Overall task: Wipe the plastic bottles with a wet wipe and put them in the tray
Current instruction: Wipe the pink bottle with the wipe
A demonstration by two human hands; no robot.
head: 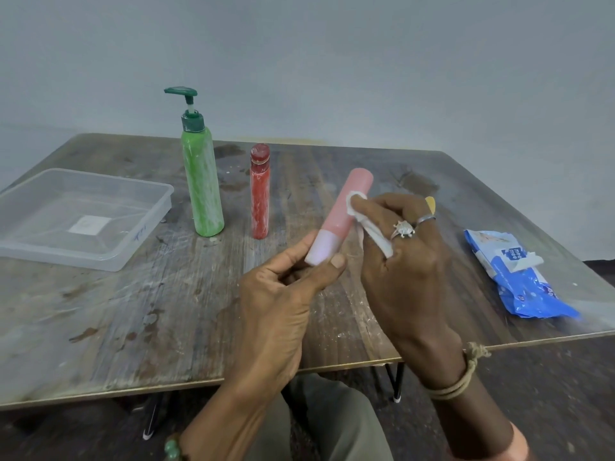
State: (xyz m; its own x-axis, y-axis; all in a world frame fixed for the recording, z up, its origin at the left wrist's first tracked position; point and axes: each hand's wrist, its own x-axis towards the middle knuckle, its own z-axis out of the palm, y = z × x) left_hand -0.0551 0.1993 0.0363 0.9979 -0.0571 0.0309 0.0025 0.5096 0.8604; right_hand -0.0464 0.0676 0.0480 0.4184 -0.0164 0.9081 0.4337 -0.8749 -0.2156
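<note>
left hand [286, 294] gripping, right hand [404, 261] pinching

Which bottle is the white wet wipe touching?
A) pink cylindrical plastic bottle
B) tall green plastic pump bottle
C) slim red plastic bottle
A: the right hand presses the white wet wipe against the pink cylindrical plastic bottle, which the left hand holds by its pale end.

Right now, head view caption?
Left hand holds pink bottle, right hand wipes it with wet wipe; green bottle and red bottle wait near tray.
</note>
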